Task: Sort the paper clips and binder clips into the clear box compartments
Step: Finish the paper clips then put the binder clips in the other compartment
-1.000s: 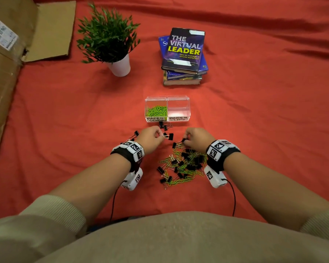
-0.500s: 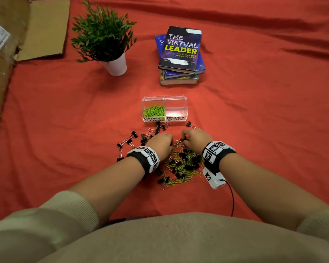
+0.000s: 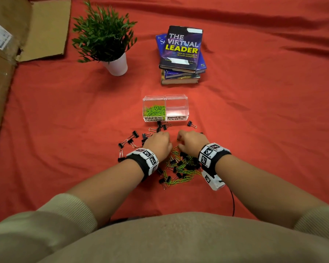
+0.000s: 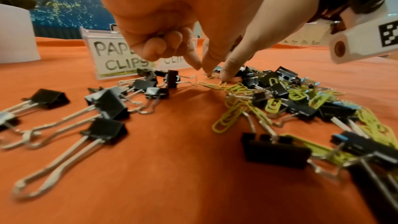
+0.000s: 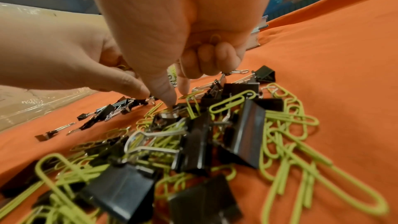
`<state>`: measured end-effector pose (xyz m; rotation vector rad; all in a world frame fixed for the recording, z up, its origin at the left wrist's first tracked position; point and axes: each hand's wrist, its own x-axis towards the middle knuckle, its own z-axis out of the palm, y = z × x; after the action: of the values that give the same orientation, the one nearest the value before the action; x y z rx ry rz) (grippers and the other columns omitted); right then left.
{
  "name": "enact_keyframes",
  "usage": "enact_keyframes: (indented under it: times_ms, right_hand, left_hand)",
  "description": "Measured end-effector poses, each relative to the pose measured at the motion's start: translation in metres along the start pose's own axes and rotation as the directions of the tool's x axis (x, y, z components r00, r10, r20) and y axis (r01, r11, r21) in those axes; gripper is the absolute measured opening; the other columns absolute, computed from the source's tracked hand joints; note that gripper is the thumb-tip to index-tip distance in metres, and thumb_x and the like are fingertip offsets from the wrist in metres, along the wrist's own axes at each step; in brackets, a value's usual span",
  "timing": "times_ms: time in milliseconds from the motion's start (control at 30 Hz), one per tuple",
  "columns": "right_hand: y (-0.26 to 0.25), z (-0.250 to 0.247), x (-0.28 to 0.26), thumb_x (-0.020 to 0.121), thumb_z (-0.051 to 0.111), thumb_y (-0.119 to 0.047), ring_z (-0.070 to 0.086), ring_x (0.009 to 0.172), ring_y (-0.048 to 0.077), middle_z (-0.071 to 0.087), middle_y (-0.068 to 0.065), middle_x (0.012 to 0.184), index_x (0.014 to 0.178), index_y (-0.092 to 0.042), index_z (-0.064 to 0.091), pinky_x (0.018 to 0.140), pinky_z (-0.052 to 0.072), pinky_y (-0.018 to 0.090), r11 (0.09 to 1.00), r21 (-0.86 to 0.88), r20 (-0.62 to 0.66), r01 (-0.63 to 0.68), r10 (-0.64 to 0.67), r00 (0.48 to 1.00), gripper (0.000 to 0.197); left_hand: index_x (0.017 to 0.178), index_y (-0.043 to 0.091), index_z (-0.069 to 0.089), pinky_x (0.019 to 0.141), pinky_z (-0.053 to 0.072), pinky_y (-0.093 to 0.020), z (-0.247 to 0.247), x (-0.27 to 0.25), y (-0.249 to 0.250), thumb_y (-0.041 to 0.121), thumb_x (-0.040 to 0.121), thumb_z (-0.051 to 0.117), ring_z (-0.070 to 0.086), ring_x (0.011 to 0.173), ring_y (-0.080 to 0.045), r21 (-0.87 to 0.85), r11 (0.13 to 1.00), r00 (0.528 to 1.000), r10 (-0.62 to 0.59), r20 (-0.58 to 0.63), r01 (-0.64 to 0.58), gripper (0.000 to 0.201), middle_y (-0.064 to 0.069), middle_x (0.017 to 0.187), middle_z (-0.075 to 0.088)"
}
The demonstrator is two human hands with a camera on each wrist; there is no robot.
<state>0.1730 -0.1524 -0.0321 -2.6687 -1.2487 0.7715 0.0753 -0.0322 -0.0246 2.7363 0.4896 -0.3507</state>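
Note:
A clear two-part box (image 3: 165,97) stands ahead; its left part, labelled PAPER CLIPS, holds green paper clips (image 3: 155,110), and its right part, labelled BINDER CLIPS, holds nothing. A mixed pile of green paper clips and black binder clips (image 3: 180,168) lies between my wrists. My left hand (image 4: 203,70) has its fingers curled, with thumb and index pinching a green paper clip (image 4: 212,76) at the pile's far edge. My right hand (image 5: 175,98) points thumb and index down into the pile, while its curled fingers hold a green paper clip (image 5: 215,37) against the palm.
Several black binder clips (image 3: 133,139) lie scattered left of the pile and just in front of the box. A potted plant (image 3: 110,44) and a stack of books (image 3: 181,54) stand behind the box. Cardboard (image 3: 0,73) lies along the left edge of the red cloth.
My left hand has moved right, from the loose binder clips near the box to the pile's far edge beside my right hand. The right hand has stayed at the pile.

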Motion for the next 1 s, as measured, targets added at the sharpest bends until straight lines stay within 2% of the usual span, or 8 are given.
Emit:
enact_keyframes:
  times_ms: [167, 300, 400, 533, 633, 767, 867, 1000]
  right_hand:
    - [-0.002, 0.003, -0.004, 0.084, 0.053, -0.034, 0.064, 0.090, 0.029, 0.067, 0.008, 0.100, 0.111, -0.014, 0.053, 0.070, 0.054, 0.037, 0.998, -0.035, 0.029, 0.056, -0.055, 0.998, 0.033]
    - [0.000, 0.002, -0.007, 0.085, 0.055, -0.033, 0.064, 0.087, 0.029, 0.067, 0.009, 0.098, 0.115, -0.015, 0.050, 0.062, 0.048, 0.034, 0.997, -0.045, 0.011, 0.070, -0.070, 0.998, 0.035]
    - [-0.003, 0.002, -0.006, 0.086, 0.055, -0.032, 0.064, 0.091, 0.031, 0.066, 0.009, 0.101, 0.113, -0.012, 0.052, 0.068, 0.052, 0.036, 0.996, -0.066, 0.019, 0.056, -0.055, 0.998, 0.034]
    - [-0.011, 0.005, -0.007, 0.090, 0.049, -0.022, 0.063, 0.092, 0.033, 0.065, 0.013, 0.103, 0.106, -0.008, 0.055, 0.073, 0.051, 0.039, 0.987, -0.128, 0.059, 0.092, -0.085, 0.995, 0.023]
    - [-0.017, 0.008, -0.008, 0.092, 0.044, -0.016, 0.063, 0.091, 0.034, 0.065, 0.015, 0.102, 0.107, -0.005, 0.052, 0.072, 0.049, 0.040, 0.984, -0.154, 0.087, 0.088, -0.076, 0.993, 0.020]
    - [-0.023, 0.006, -0.006, 0.094, 0.038, -0.014, 0.061, 0.097, 0.035, 0.063, 0.018, 0.108, 0.116, 0.000, 0.048, 0.068, 0.044, 0.039, 0.977, -0.199, 0.137, 0.075, -0.048, 0.989, 0.028]
    - [-0.024, -0.002, -0.003, 0.096, 0.039, -0.018, 0.058, 0.099, 0.034, 0.060, 0.019, 0.107, 0.111, -0.001, 0.052, 0.077, 0.046, 0.039, 0.998, -0.068, 0.163, -0.007, 0.018, 0.987, 0.026]
    - [-0.011, -0.016, -0.001, 0.097, 0.041, -0.021, 0.044, 0.061, 0.020, 0.048, 0.010, 0.071, 0.077, -0.010, 0.048, 0.055, 0.035, 0.029, 0.922, 0.369, 0.138, -0.121, 0.075, 0.988, 0.024]
  left_hand:
    - [0.116, 0.003, 0.051, 0.086, 0.048, -0.043, 0.009, 0.002, 0.009, 0.031, 0.094, 0.050, 0.055, 0.110, -0.033, 0.046, 0.996, 0.996, -0.073, 0.051, 0.071, 0.036, -0.016, 0.117, 0.058]
    - [0.115, 0.002, 0.051, 0.089, 0.048, -0.044, 0.012, 0.005, 0.007, 0.020, 0.093, 0.051, 0.054, 0.110, -0.034, 0.060, 0.997, 0.995, -0.062, 0.072, 0.058, 0.028, -0.017, 0.117, 0.058]
    - [0.109, 0.002, 0.054, 0.085, 0.049, -0.043, 0.013, 0.004, 0.004, 0.013, 0.093, 0.048, 0.056, 0.106, -0.034, 0.033, 0.998, 0.994, -0.064, 0.088, 0.061, 0.020, -0.017, 0.112, 0.059]
    - [0.094, 0.006, 0.055, 0.079, 0.049, -0.041, 0.012, 0.002, 0.000, 0.017, 0.091, 0.048, 0.057, 0.092, -0.031, -0.167, 0.981, 0.992, -0.081, 0.102, 0.097, 0.013, -0.014, 0.099, 0.058]
    - [0.081, 0.013, 0.051, 0.067, 0.041, -0.031, 0.006, -0.005, -0.005, 0.014, 0.088, 0.048, 0.051, 0.076, -0.021, -0.390, 0.912, 0.992, -0.107, 0.068, 0.125, 0.007, -0.004, 0.086, 0.052]
    - [0.084, 0.013, 0.049, 0.059, 0.038, -0.030, -0.007, -0.012, -0.016, 0.014, 0.091, 0.044, 0.047, 0.065, -0.018, -0.532, 0.828, 0.984, -0.136, 0.112, 0.175, 0.009, -0.003, 0.076, 0.054]
    - [0.088, 0.014, 0.051, 0.063, 0.043, -0.031, -0.012, -0.015, -0.025, 0.012, 0.091, 0.044, 0.051, 0.068, -0.019, -0.610, 0.758, 0.973, -0.164, 0.165, 0.231, 0.008, -0.004, 0.078, 0.058]
    - [0.099, 0.015, 0.050, 0.055, 0.038, -0.025, -0.012, -0.019, -0.029, 0.004, 0.092, 0.034, 0.048, 0.056, -0.011, -0.706, 0.624, 0.942, -0.211, 0.259, 0.334, 0.021, 0.001, 0.067, 0.055]
